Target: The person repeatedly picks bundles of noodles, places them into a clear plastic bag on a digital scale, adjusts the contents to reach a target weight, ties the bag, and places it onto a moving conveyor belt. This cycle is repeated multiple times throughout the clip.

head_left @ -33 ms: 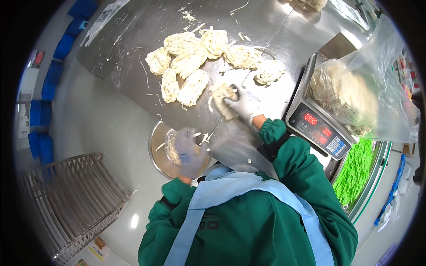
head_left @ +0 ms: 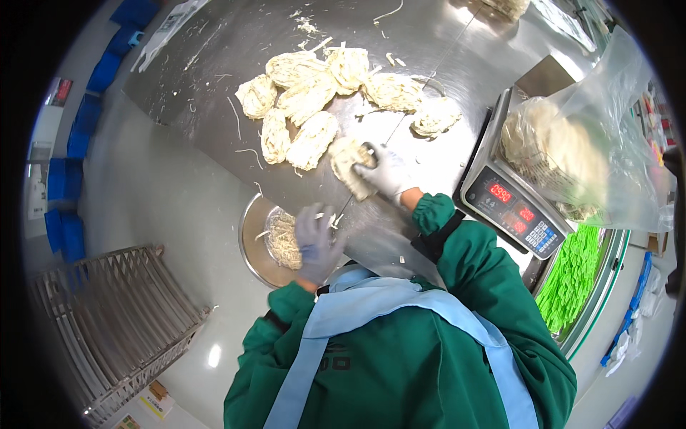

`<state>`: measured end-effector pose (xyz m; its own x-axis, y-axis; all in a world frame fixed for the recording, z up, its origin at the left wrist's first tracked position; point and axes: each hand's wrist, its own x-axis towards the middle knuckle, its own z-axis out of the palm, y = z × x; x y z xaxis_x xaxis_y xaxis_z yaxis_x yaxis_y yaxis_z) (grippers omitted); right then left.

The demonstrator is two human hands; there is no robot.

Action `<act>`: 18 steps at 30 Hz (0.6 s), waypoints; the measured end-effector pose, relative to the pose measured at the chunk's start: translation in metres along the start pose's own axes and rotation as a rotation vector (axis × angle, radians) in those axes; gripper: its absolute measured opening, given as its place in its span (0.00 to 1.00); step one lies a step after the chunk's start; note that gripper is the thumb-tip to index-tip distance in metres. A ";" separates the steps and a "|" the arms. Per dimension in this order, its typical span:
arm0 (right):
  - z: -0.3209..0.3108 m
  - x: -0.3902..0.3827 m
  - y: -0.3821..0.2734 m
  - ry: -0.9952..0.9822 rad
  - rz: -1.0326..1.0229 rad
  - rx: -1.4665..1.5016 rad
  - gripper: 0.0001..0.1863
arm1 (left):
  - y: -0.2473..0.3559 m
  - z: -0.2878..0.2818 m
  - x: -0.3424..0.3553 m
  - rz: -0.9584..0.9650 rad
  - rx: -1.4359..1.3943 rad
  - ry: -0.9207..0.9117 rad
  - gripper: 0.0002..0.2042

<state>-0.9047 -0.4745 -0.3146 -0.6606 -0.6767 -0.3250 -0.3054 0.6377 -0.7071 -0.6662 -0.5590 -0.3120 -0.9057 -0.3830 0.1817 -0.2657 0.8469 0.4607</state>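
Note:
My right hand (head_left: pixel 389 171), in a pale glove, is closed on a bundle of pale noodle-like strips (head_left: pixel 350 166) at the steel table. Left of and beyond it lie several similar cream-coloured bundles (head_left: pixel 307 99), with two more (head_left: pixel 434 116) toward the right. My left hand (head_left: pixel 316 243), gloved in grey, hovers by the right side of a round steel bowl (head_left: pixel 250 247). Its fingers look extended, somewhat blurred, and no held thing shows. Short loose strips (head_left: pixel 284 242) fill part of the bowl, and a few pale scraps show beside the fingertips.
On the right a digital scale (head_left: pixel 511 207) carries a clear plastic bag (head_left: pixel 572 136) of pale food. Bright green strips (head_left: pixel 574 282) fill a tray below it. Scraps dot the steel table (head_left: pixel 207 129). A metal rack (head_left: pixel 121 314) stands at lower left, blue bins (head_left: pixel 66 179) along the left.
My left hand has shifted right, away from the bowl's middle, so more loose strips show. My right hand and its bundle have moved slightly left.

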 end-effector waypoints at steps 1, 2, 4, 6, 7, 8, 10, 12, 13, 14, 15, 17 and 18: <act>0.012 -0.002 -0.008 -0.040 -0.067 -0.038 0.35 | -0.005 0.010 -0.002 -0.019 0.034 0.054 0.22; 0.021 -0.002 -0.014 -0.118 -0.138 -0.061 0.35 | -0.011 0.020 -0.005 -0.025 0.084 0.071 0.21; 0.032 -0.009 -0.018 -0.136 -0.209 0.020 0.33 | -0.037 0.022 -0.014 -0.123 0.118 0.031 0.20; 0.031 -0.018 -0.014 -0.127 -0.230 0.088 0.32 | -0.070 0.007 -0.031 -0.174 0.194 0.158 0.19; 0.025 -0.021 -0.009 -0.113 -0.224 0.121 0.31 | -0.083 -0.004 -0.038 -0.251 0.223 0.153 0.18; 0.020 -0.028 -0.004 -0.070 -0.210 0.209 0.28 | -0.091 -0.013 -0.041 -0.400 0.238 0.124 0.18; 0.003 -0.042 0.011 -0.055 -0.151 0.253 0.28 | -0.095 -0.026 -0.040 -0.395 0.402 0.242 0.19; -0.013 -0.063 0.027 -0.041 -0.052 0.410 0.30 | -0.076 -0.029 -0.028 -0.359 0.361 0.267 0.19; -0.016 -0.074 0.034 -0.004 0.045 0.570 0.31 | -0.062 -0.027 -0.018 -0.293 0.250 0.254 0.19; -0.024 -0.084 0.044 -0.114 0.213 0.701 0.28 | -0.045 -0.025 -0.006 -0.241 0.151 0.253 0.20; -0.029 -0.098 0.053 -0.137 0.153 0.780 0.28 | -0.025 -0.020 0.007 -0.170 0.025 0.171 0.21; -0.030 -0.123 0.067 -0.162 0.319 1.088 0.27 | 0.018 -0.006 0.037 0.016 -0.078 0.077 0.22; -0.029 -0.133 0.073 -0.108 0.396 0.993 0.26 | 0.038 0.001 0.052 0.158 -0.066 0.050 0.21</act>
<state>-0.8586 -0.3273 -0.3045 -0.5109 -0.5477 -0.6625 0.6432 0.2677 -0.7173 -0.7237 -0.5461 -0.2858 -0.9165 -0.2663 0.2985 -0.0977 0.8726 0.4785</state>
